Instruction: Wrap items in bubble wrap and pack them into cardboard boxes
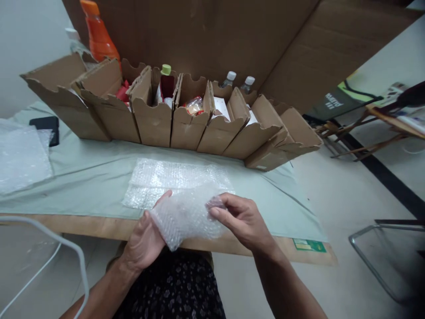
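Both hands hold a bundle of bubble wrap (187, 212) over the near edge of the table. My left hand (146, 237) cups the bundle from the left, fingers curled round it. My right hand (241, 217) pinches its right end, where something dark shows through the wrap. A flat sheet of bubble wrap (172, 177) lies on the green cloth (99, 173) just beyond the hands.
A row of open cardboard boxes (179, 119) stands along the back, holding bottles and packets; an orange bottle (98, 35) rises at the far left. More bubble wrap (23, 155) and a black phone (46, 126) lie at left. A white cable (66, 248) hangs near left.
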Demonstrator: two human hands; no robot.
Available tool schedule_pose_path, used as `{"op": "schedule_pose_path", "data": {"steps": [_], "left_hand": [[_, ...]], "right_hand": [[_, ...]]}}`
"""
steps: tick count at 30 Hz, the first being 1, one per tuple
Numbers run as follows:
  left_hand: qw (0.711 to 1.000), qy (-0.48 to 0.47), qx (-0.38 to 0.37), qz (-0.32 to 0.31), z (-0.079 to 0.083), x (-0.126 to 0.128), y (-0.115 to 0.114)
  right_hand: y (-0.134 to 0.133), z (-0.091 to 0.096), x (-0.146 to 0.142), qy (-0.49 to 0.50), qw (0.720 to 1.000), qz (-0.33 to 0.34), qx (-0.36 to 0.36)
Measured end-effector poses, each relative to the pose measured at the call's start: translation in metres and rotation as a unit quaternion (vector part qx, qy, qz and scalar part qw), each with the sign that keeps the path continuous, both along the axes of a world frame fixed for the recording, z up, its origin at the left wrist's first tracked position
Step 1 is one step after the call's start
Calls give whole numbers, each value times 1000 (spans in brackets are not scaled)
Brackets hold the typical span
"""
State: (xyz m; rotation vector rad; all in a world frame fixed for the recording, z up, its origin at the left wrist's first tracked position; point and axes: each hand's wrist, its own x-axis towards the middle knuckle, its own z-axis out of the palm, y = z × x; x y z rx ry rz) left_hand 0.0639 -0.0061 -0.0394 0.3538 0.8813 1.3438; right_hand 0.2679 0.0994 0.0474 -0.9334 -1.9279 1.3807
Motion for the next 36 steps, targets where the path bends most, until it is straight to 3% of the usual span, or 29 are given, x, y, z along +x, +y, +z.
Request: {"op": "schedule_pose_path", "data": {"steps": [4,10,15,18,20,23,25,27,31,34,36], "left_hand": [[999,-12,-26,-32,-5,7,-13],[996,-18,-60,-63,-2,29,-19],[990,57,-111,64,-4,-1,-9],[970,194,-74,125,-3,-38,2],[924,351,-42,146,-2,-59,12],[777,615,-47,126,-4,-74,27],[677,728,-77,77,-9,-75,33],[613,785,-85,37,-13,-74,35],[531,843,-40,70,-13,-70,29],[489,864,60,102,-8,-61,28],[477,864,139,77,-9,-51,32]], "right_hand": [[-9,14,16,48,998,-9,-40],[-16,18,32,99,990,-56,-83],[-6,7,40,83,977,-190,-44],[6,-14,35,67,969,-238,1],[13,-33,27,21,972,-229,37],[19,-65,14,-137,963,-202,115],[20,-83,11,-270,928,-193,167],[19,-94,12,-365,886,-191,214],[16,-94,20,-386,834,-204,338],[16,-85,15,-354,829,-158,403],[18,-84,9,-362,836,-95,401]]}}
